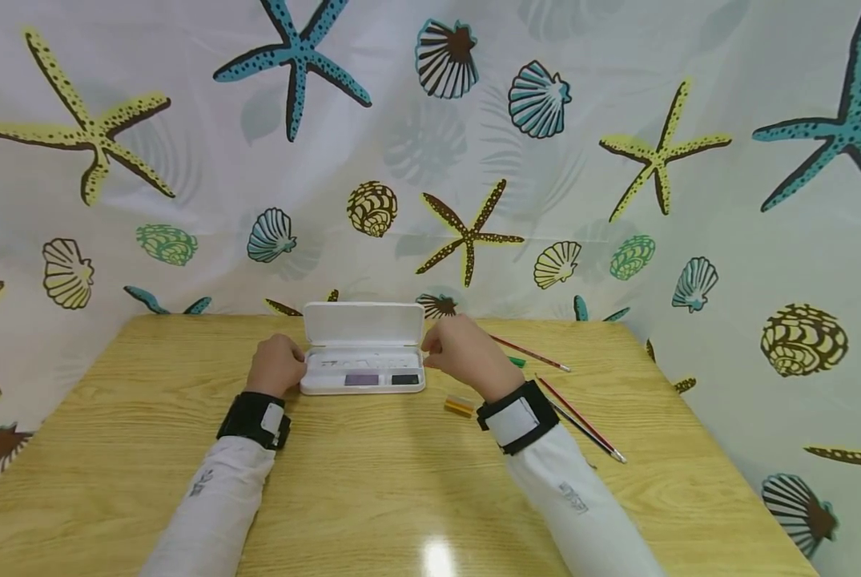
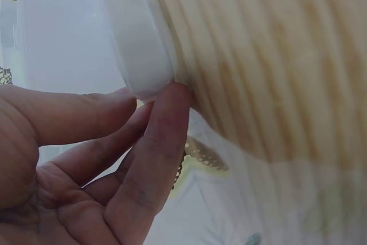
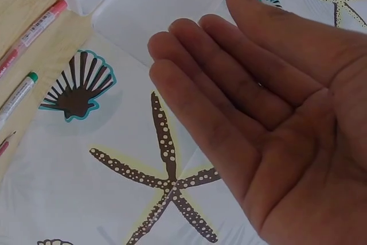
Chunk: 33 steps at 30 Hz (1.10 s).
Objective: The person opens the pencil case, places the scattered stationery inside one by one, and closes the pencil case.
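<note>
A white pencil case stands on the table with its lid raised. Inside the case lie a purple block and a dark block. At the left end of the case, my left hand pinches its edge; the left wrist view shows thumb and fingertips on the white rim. My right hand hovers by the case's right end. In the right wrist view that hand has loosely bent fingers and holds nothing.
Right of the case lie a small orange-yellow block, a green-ended item, a red pencil, and another red pencil beside a dark pencil. A patterned cloth hangs behind the wooden table.
</note>
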{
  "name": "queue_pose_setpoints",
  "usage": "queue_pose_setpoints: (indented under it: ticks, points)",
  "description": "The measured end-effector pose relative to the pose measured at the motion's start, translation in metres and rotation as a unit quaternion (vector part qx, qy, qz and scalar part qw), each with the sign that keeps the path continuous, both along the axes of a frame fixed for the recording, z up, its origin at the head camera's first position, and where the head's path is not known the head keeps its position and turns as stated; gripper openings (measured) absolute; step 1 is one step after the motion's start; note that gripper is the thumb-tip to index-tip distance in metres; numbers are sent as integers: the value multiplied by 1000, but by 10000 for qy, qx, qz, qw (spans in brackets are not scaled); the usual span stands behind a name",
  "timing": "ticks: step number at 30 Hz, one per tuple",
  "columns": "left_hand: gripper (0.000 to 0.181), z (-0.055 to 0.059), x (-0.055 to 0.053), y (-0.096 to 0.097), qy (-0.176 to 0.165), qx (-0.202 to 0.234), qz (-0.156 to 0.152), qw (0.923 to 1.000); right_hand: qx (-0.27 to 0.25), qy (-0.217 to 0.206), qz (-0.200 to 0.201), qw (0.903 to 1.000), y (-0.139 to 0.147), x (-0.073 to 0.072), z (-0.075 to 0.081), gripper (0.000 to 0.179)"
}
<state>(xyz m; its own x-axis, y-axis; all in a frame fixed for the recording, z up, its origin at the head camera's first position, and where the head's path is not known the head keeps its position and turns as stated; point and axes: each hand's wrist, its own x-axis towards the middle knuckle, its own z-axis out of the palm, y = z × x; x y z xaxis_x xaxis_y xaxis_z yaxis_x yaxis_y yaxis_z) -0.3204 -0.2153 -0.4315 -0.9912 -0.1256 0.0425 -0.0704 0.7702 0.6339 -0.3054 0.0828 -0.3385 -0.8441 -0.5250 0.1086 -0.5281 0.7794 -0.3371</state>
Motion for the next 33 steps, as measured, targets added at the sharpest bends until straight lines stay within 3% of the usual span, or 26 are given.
queue_pose_setpoints:
  ticks: [7,16,33]
  points:
    - [13,0,1,1,62,8,-9,10000,-11,-323,-231,9992,9,1,-12,7]
    - [13,-3,-1,0,45,2,8,10000,271,-236,-386,9986,15,-1,-27,8]
    - [13,-3,-2,0,45,9,50,10000,395,-529,-757,9949,27,-2,-46,19]
